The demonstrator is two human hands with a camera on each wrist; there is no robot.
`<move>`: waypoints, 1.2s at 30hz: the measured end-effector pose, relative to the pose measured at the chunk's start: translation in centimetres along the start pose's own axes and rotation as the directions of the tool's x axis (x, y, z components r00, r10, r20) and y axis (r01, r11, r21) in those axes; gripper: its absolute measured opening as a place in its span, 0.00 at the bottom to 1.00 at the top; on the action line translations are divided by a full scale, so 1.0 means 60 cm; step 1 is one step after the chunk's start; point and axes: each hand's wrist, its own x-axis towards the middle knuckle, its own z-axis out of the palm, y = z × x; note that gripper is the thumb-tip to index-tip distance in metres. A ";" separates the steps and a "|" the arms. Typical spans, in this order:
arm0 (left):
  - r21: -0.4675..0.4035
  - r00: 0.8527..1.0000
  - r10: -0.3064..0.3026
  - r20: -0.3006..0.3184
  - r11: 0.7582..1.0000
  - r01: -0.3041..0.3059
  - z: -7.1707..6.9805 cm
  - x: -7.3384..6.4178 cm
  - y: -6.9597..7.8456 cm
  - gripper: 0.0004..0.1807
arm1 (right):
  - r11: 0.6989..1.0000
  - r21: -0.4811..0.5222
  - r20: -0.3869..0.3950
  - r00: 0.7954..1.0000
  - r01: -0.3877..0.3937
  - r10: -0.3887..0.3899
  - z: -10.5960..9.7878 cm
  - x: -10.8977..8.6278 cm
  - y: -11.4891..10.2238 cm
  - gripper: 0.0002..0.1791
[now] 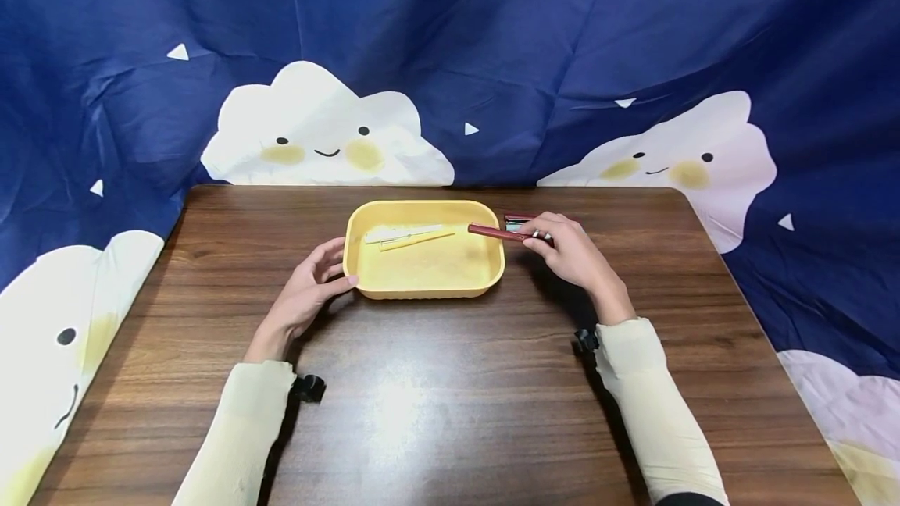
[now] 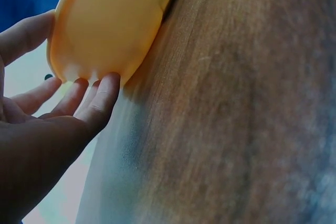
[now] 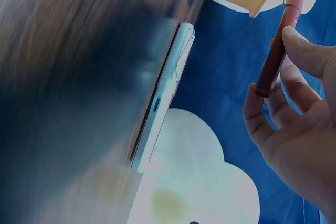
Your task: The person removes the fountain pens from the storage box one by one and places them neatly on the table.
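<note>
A shallow yellow plastic tray (image 1: 422, 293) stands on the table. Inside it lie a white pen (image 1: 383, 236) and a yellow pen (image 1: 415, 240). My left hand (image 1: 312, 287) holds the tray's left end, thumb at the front corner and fingertips against the outer wall (image 2: 105, 24). Between thumb and fingers of my right hand (image 1: 566, 248) is a dark red pen (image 3: 281, 45), its far end reaching over the tray's right rim. Just behind that hand, a pale blue-green pen (image 3: 163, 98) lies on the table beside another dark red pen (image 1: 516, 217), both partly hidden.
The brown wooden table (image 1: 450, 428) has its back edge close behind the tray. A blue curtain (image 1: 492, 45) with clouds hangs past that edge. Black straps with small devices (image 1: 309, 387) sit at both wrists.
</note>
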 end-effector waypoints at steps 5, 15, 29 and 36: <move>-0.003 1.000 -0.001 -0.001 1.000 0.001 0.000 0.001 -0.001 0.42 | 1.000 -0.017 -0.017 1.000 -0.010 0.009 -0.011 -0.007 0.009 0.08; -0.025 1.000 0.015 -0.001 1.000 -0.015 0.002 -0.002 -0.001 0.42 | 0.999 -0.028 -0.031 0.999 -0.027 0.026 -0.015 -0.015 0.027 0.08; -0.017 1.000 0.000 0.002 1.000 0.000 0.001 -0.002 0.002 0.42 | 0.994 -0.081 -0.010 0.998 -0.070 0.069 -0.031 -0.037 0.060 0.06; -0.017 1.000 0.006 0.000 1.000 -0.006 0.002 0.000 0.001 0.42 | 0.992 -0.109 -0.004 0.998 -0.064 0.064 -0.038 -0.043 0.074 0.05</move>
